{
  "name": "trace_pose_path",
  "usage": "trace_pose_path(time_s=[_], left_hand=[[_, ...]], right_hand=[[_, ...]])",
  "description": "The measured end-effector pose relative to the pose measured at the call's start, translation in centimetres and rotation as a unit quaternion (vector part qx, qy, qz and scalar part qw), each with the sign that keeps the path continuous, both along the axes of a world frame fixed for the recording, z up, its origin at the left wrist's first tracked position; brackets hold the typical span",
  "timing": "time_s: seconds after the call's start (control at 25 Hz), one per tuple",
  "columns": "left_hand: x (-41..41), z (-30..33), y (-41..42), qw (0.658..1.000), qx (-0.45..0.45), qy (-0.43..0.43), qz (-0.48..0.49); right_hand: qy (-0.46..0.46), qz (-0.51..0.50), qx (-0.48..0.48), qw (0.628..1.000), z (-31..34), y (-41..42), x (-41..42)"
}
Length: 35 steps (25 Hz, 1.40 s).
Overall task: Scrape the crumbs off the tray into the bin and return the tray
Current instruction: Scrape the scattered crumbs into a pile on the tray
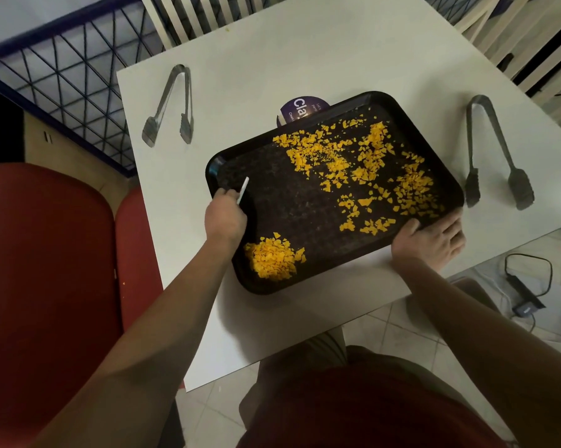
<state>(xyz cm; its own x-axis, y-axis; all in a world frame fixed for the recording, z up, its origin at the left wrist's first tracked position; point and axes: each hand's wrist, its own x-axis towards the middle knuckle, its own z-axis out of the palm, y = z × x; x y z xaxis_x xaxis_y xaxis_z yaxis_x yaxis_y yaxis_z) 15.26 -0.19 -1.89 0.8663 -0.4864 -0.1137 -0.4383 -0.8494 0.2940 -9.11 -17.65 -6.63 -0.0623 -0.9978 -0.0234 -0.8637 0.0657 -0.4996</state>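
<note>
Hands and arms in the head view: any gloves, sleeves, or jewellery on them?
None visible. The left hand and right hand are bare, with no gloves, rings, watch or bands showing. Both forearms are uncovered up to the frame edge, so no sleeves appear.

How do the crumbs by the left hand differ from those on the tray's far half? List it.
The crumbs by the left hand form one dense pile in the near corner of the tray; the far crumbs are scattered in loose patches. The pile covers a small area; the scattered ones spread over most of the right half. Both are yellow-orange flakes.
</note>
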Motion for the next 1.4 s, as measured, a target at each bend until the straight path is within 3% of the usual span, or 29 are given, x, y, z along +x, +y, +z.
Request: trace_pose_path(time_s=[0.24,0.32,0.4,0.52,0.84,1.08,1.2,1.4], left_hand=[[-2.5,-0.1,1.0,0.976,-0.019,0.070,-0.206],[-1.9,0.1,0.9,0.980,-0.040,0.057,-0.185],[-0.9,0.3,0.6,0.996,-0.057,-0.001,-0.072],[-0.4,0.1,0.2,1.000,-0.017,-0.015,-0.004],[0.1,-0.1,-1.3,0.987,-0.041,0.035,-0.150],[-1.6,0.4,-0.7,0.944,-0.026,0.140,-0.298],[-2.7,0.8,-2.7,0.955,-0.052,0.117,-0.269],[-4.1,0.9,-5.3,0.986,-0.088,0.069,-0.121]], right_hand=[[-0.003,-0.003,0.001,1.000,0.0,0.1,0.1],[-0.004,-0.004,0.001,1.000,0.0,0.0,0.1],[-0.003,-0.005,0.007,1.000,0.0,0.0,0.1],[-0.008,-0.005,0.008,1.000,-0.1,-0.1,0.1],[-0.010,-0.007,0.008,1.000,-0.1,0.0,0.1],[-0.019,-0.011,0.009,1.000,-0.1,0.0,0.2],[-0.033,-0.011,0.016,0.999,-0.2,-0.1,0.0],[-0.092,-0.024,0.027,0.995,0.2,-0.4,-0.6]])
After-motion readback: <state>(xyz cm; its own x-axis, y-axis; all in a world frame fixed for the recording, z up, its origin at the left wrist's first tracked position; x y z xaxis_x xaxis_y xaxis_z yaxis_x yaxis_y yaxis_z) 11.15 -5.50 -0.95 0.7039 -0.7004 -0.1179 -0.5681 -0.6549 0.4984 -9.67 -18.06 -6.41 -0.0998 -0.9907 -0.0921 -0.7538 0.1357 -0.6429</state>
